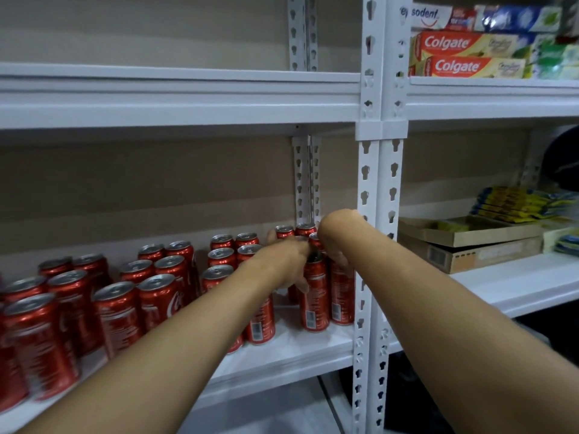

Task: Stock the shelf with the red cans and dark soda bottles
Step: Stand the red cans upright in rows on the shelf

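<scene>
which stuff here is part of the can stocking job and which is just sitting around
Job:
red aluminium drink cans
white metal shelf
left hand
right hand

Lying about:
red and white toothpaste boxes
flat brown cardboard boxes
yellow and blue packets

Even, soft indoor light with faint shadows under the shelf boards (175,111). Bright glints on the can tops (156,281). Wide-angle lens bends the edges; the cans at far left are blurred.
</scene>
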